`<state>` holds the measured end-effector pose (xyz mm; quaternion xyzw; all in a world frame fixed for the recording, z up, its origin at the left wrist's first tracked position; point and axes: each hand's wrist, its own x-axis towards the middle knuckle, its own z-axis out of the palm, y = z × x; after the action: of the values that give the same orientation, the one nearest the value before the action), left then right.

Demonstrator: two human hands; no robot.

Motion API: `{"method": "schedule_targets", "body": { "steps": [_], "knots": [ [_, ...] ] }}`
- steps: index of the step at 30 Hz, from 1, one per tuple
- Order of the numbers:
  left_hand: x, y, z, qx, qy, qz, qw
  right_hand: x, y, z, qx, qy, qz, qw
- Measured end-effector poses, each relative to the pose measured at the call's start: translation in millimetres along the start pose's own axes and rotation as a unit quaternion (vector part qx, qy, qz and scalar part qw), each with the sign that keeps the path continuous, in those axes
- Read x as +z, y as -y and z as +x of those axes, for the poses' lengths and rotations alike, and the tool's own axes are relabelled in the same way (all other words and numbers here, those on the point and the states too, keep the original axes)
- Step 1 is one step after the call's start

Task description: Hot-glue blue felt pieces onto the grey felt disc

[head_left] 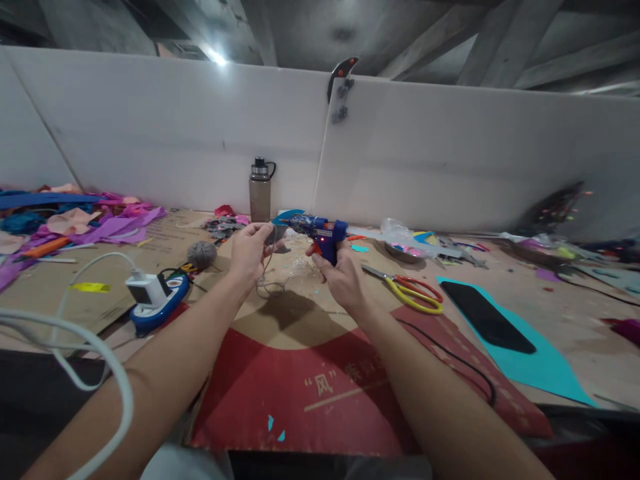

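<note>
1. Fingers (320, 261) of our right hand (341, 277) are curled tight around the handle of the blue plastic hot-glue gun (325, 233), closed all the way, and its small red light is glowing.
2. We hold that gun up over the middle of the brown cardboard-covered table (560, 293), nozzle pointing to our left.
3. Our left hand (251, 250) is pinched shut on a thin grey cord (267, 285), which loops down to the cardboard below.
4. Right at the nozzle sits a small curved blue foam piece (287, 217); whether our left fingertips touch it, we cannot tell.
5. Near our right hand, on its right, lie scissors with yellow and red handles (413, 293), beside a teal sheet (550, 373) carrying a flat black rectangle (487, 317).
6. Off to the left we see a grey ball of yarn (202, 253), and nearer us a white charger plug (147, 288) seated on a blue power strip (167, 308).
7. Behind our hands, a brownish water bottle with a black cap (260, 193) stands upright by the white wall (150, 133).
</note>
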<state>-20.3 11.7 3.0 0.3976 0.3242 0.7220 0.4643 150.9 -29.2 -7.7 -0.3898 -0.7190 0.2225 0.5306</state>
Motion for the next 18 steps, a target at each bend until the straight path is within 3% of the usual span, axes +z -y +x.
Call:
{"method": "schedule_targets", "body": {
  "steps": [18],
  "knots": [
    [4.1,-2.2,-5.1,0.025,-0.016,0.009,1.0,0.2,10.3,-1.7,-0.01,-0.023,-0.081,0.996]
  ]
}}
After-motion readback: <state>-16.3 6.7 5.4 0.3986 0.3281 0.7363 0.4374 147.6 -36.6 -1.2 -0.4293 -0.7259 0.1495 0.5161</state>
